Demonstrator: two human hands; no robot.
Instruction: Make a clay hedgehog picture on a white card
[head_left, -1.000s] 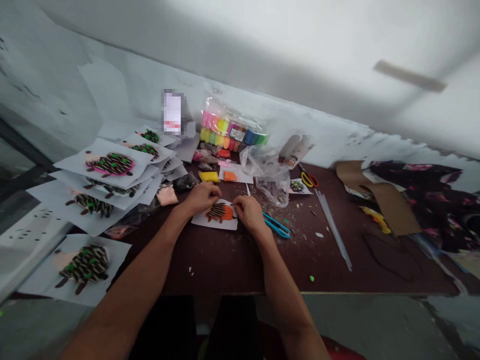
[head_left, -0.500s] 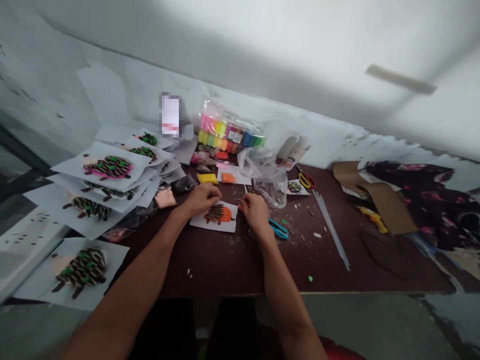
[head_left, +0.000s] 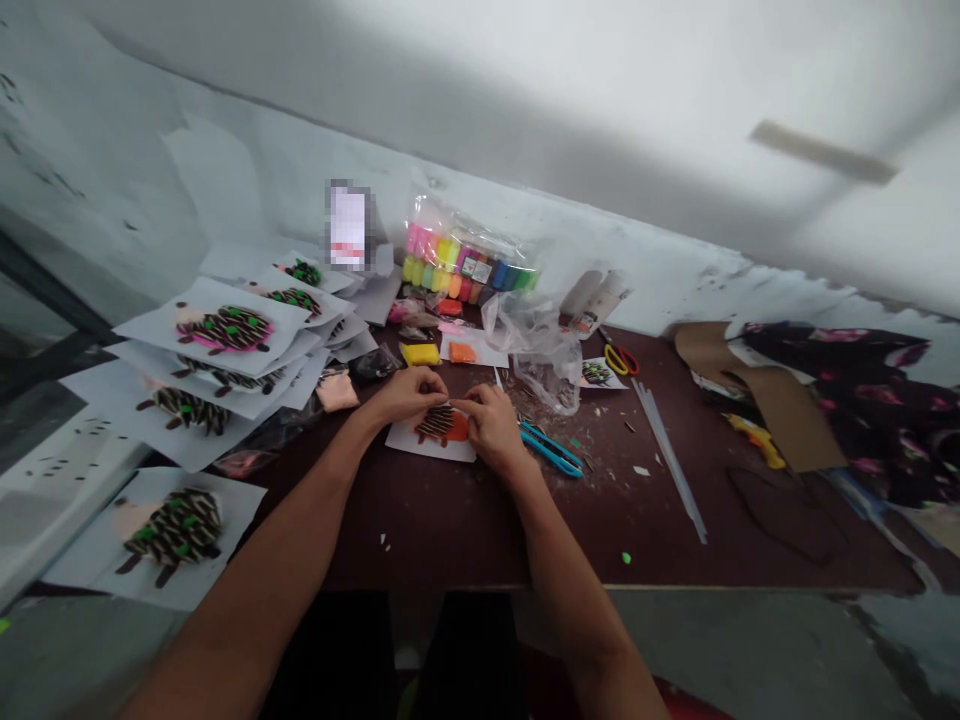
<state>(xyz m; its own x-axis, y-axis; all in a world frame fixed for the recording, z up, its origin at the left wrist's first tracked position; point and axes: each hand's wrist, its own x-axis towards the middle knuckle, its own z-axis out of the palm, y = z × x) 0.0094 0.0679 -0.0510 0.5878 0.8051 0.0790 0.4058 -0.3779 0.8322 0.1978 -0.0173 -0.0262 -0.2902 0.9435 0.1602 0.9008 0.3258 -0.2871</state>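
Note:
A small white sheet (head_left: 405,442) lies in front of me, bearing an orange hedgehog figure (head_left: 455,427) with rows of dark stick-like spines. Above the sheet's upper left edge, my left hand (head_left: 411,394) is closed in a pinch; whatever its fingertips hold is too small to name. My right hand (head_left: 491,425) covers the sheet's right side, its thumb and forefinger reaching to the left fingertips. Those fingers look pinched together, and I cannot make out what is between them. A blue-handled cutting tool (head_left: 551,450) rests just right of my right hand.
Papers with finished-looking hedgehogs (head_left: 225,325) are stacked at left. Behind lie yellow clay (head_left: 420,354), orange clay (head_left: 462,352), a multicoloured clay pack (head_left: 469,265) and a plastic bag (head_left: 551,365). Rightward are scissors (head_left: 621,360), clear glue sticks (head_left: 671,460) and a yellow glue gun (head_left: 756,440).
My right hand has moved left and up over the sheet, bringing its fingertips to the left hand's. The left hand stays pinched above the sheet. The view has shifted slightly.

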